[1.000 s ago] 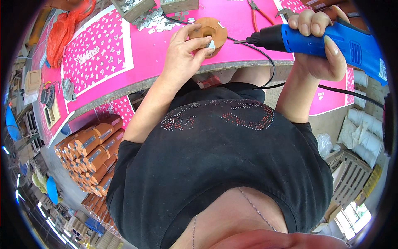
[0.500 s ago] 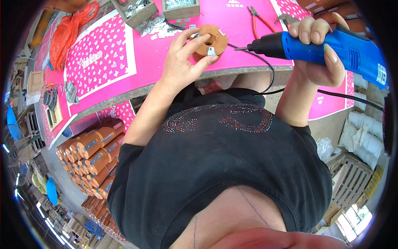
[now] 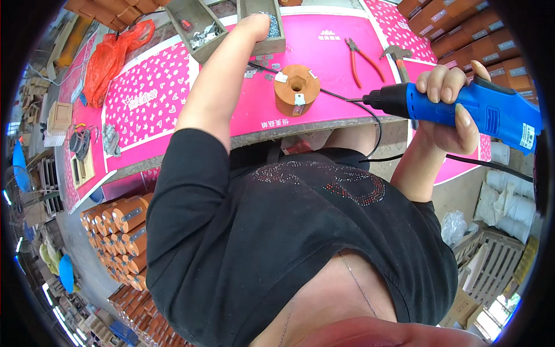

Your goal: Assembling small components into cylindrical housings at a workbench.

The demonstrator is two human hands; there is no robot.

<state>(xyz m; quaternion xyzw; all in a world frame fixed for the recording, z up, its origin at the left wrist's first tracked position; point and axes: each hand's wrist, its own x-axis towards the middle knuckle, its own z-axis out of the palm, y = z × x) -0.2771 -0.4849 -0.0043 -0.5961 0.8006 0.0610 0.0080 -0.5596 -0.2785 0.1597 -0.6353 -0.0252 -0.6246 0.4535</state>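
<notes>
My left hand [image 3: 255, 27] reaches into a grey tray of small screws [image 3: 271, 45] at the far side of the table; its fingers are hidden down in the tray. In my right hand [image 3: 446, 133] is a blue electric screwdriver [image 3: 419, 103], its black nose and thin bit pointing left. A round orange-brown wooden block [image 3: 287, 92] with a hole in its top stands on the pink table near the front edge, touched by neither hand. Small metal plates [image 3: 299, 100] sit around its rim. The screwdriver's bit is to the right of the block, apart from it.
Beside the screws stands another tray [image 3: 209, 48] holding metal plates, with loose plates [image 3: 265, 58] before it. Red-handled pliers [image 3: 355, 63] and a hammer [image 3: 398, 53] lie to the right. Stacked blocks [image 3: 480, 40] rise behind. A black cord [image 3: 378, 130] hangs past the table edge.
My left hand has let go of the wooden block and moved away to the screw tray. The block stays on the table, and my right hand keeps hold of the screwdriver.
</notes>
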